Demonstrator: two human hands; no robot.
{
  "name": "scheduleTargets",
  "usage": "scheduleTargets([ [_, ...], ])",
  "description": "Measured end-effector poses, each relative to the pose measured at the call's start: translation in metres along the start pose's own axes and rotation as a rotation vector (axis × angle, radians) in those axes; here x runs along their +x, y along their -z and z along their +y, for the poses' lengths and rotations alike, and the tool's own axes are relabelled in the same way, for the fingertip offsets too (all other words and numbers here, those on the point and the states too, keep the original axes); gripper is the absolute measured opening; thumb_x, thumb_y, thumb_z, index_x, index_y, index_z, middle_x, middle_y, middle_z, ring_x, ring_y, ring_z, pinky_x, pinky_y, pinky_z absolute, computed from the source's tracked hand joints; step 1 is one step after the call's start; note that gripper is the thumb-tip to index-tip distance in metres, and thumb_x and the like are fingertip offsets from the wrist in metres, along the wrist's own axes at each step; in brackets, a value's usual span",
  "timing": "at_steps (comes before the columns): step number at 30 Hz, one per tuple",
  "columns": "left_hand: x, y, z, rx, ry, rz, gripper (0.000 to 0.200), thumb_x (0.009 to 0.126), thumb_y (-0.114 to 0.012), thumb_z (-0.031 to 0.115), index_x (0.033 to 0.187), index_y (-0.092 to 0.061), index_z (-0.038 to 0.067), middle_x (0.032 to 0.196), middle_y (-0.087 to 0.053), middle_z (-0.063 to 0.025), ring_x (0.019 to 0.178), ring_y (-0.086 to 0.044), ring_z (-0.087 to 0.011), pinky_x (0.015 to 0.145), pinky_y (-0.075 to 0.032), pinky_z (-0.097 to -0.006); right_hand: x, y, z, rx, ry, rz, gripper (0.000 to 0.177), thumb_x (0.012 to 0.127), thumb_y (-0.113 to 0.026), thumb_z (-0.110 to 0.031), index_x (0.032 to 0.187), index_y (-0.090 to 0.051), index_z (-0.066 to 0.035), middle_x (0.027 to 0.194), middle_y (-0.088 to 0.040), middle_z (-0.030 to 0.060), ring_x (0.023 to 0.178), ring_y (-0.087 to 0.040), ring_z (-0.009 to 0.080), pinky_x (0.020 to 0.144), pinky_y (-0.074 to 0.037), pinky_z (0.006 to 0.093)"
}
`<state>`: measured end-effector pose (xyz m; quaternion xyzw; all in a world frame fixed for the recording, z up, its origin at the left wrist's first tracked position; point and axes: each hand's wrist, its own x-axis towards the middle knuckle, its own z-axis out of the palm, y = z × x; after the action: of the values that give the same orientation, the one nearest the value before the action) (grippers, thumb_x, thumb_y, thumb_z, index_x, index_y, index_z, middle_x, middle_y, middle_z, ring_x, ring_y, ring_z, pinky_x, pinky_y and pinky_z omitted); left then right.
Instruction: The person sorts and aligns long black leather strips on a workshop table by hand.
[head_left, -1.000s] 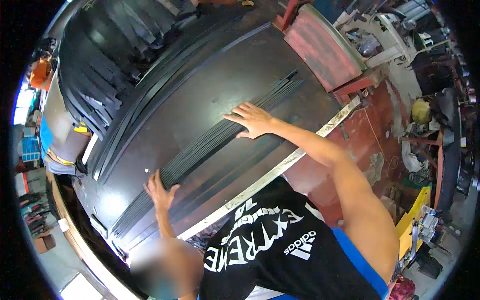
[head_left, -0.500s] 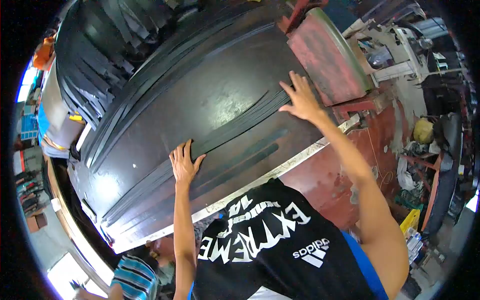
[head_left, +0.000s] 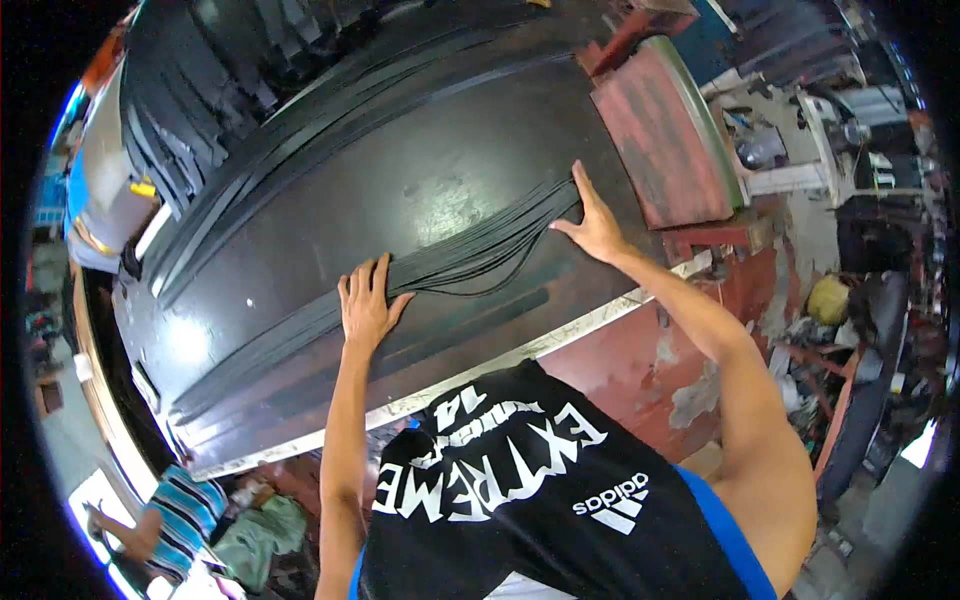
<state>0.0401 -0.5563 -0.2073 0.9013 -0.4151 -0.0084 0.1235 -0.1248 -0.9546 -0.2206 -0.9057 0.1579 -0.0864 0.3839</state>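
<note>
While left hand (head_left: pixel 367 308) and right hand (head_left: pixel 597 228) touch strips (head_left: pixel 470 248) | fingers (head_left: pixel 381 272) spread | shirt (head_left: pixel 520 480): "EXTREME", "adidas"

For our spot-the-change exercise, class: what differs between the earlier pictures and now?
The right hand has moved right to the end of the thin black strips; the left hand has moved right, nearer their middle. Between them, some strips now bow toward the table's near edge. The strips beyond stayed put.

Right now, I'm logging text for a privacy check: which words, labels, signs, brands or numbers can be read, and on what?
"EXTREME": black shirt
"14": same shirt
"adidas": same shirt, beside its striped logo
The small word between "14" and "EXTREME" is too distorted to read; nothing else is legible.
</note>
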Motion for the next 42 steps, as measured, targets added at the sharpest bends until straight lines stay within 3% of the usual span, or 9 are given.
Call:
scheduleTargets([
  [9, 0.033, -0.002, 0.1, 0.024, -0.04, -0.007, 0.092, 0.075, -0.07, 0.062, 0.148, -0.039, 0.014, 0.139, -0.047, -0.0153, 0.134, -0.04, -0.0327, 0.114, -0.02, -0.0622, 0.019, 0.006, 0.001, -0.069, 0.026, -0.034, 0.11, 0.072, -0.085, -0.022, 0.157, -0.016, -0.011, 0.163, -0.012, 0.018, 0.148, -0.017, 0.0398, 0.121, -0.022, 0.0438],
  [12, 0.047, -0.025, 0.11, 0.044, -0.056, 0.041, 0.086, 0.081, -0.069, 0.054, 0.149, -0.038, 0.01, 0.138, -0.047, -0.0141, 0.131, -0.043, -0.0303, 0.11, -0.025, -0.0612, 0.021, 0.006, 0.004, -0.05, 0.04, -0.028, 0.108, 0.072, -0.085, -0.022, 0.157, -0.019, -0.013, 0.164, -0.011, 0.0157, 0.148, -0.02, 0.0394, 0.12, -0.023, 0.0447],
  [15, 0.057, -0.046, 0.104, -0.027, -0.059, 0.038, 0.073, 0.087, -0.068, 0.031, 0.148, -0.037, 0.006, 0.133, -0.05, -0.013, 0.125, -0.046, -0.0287, 0.104, -0.033, -0.0579, 0.022, 0.007, 0.008, -0.1, 0.017, -0.008, 0.107, 0.072, -0.085, -0.022, 0.157, -0.02, -0.014, 0.163, -0.015, 0.0138, 0.147, -0.023, 0.0384, 0.12, -0.025, 0.0447],
  [17, 0.059, -0.049, 0.108, -0.019, -0.044, 0.041, 0.073, 0.087, -0.069, 0.03, 0.148, -0.037, 0.006, 0.133, -0.049, -0.0126, 0.125, -0.046, -0.0287, 0.105, -0.032, -0.0579, 0.021, 0.001, 0.011, -0.117, 0.134, 0.037, 0.105, 0.072, -0.084, -0.023, 0.156, -0.023, -0.012, 0.162, -0.021, 0.0123, 0.147, -0.025, 0.0345, 0.12, -0.025, 0.0411],
  [20, 0.063, -0.044, 0.118, 0.033, -0.037, 0.036, 0.073, 0.087, -0.068, 0.028, 0.148, -0.036, 0.004, 0.136, -0.047, -0.012, 0.126, -0.045, -0.029, 0.106, -0.031, -0.0577, 0.013, -0.002, -0.008, 0.005, -0.022, 0.011, 0.103, 0.072, -0.084, -0.02, 0.156, -0.024, -0.012, 0.162, -0.022, 0.0132, 0.147, -0.026, 0.0336, 0.12, -0.023, 0.0406],
  [24, 0.072, -0.05, 0.124, -0.025, -0.048, 0.025, 0.073, 0.089, -0.065, 0.035, 0.149, -0.035, 0.005, 0.136, -0.047, -0.0118, 0.125, -0.046, -0.028, 0.105, -0.032, -0.0563, 0.029, 0.003, -0.011, -0.033, 0.046, 0.025, 0.104, 0.071, -0.083, -0.013, 0.156, -0.023, -0.012, 0.162, -0.02, 0.0142, 0.147, -0.026, 0.0352, 0.12, -0.023, 0.0437],
  [32, 0.084, -0.056, 0.128, -0.046, -0.169, 0.007, 0.068, 0.09, -0.064, 0.03, 0.148, -0.036, 0.007, 0.133, -0.05, -0.0109, 0.121, -0.049, -0.0252, 0.101, -0.037, -0.0516, 0.016, 0.016, -0.012, 0.009, 0.042, 0.011, 0.073, 0.064, -0.088, -0.016, 0.131, -0.058, -0.014, 0.147, -0.044, 0.0132, 0.135, -0.043, 0.0342, 0.112, -0.038, 0.0429],
  [37, 0.097, -0.055, 0.144, -0.092, -0.319, -0.136, 0.069, 0.092, -0.062, 0.029, 0.151, -0.032, 0.009, 0.14, -0.045, -0.0106, 0.128, -0.045, -0.0259, 0.107, -0.035, -0.0542, -0.009, 0.02, -0.008, -0.012, -0.049, 0.071, 0.086, 0.064, -0.088, -0.014, 0.14, -0.049, -0.014, 0.159, -0.028, 0.0141, 0.144, -0.032, 0.0338, 0.116, -0.033, 0.0433],
  [42, 0.103, -0.053, 0.151, -0.061, -0.299, -0.053, 0.07, 0.094, -0.059, 0.038, 0.153, -0.029, 0.014, 0.146, -0.04, -0.0098, 0.134, -0.04, -0.0253, 0.11, -0.034, -0.0544, -0.011, 0.009, -0.011, 0.034, -0.081, 0.034, 0.103, 0.065, -0.088, -0.014, 0.153, -0.032, -0.016, 0.163, -0.018, 0.011, 0.147, -0.024, 0.0377, 0.118, -0.028, 0.0466],
])
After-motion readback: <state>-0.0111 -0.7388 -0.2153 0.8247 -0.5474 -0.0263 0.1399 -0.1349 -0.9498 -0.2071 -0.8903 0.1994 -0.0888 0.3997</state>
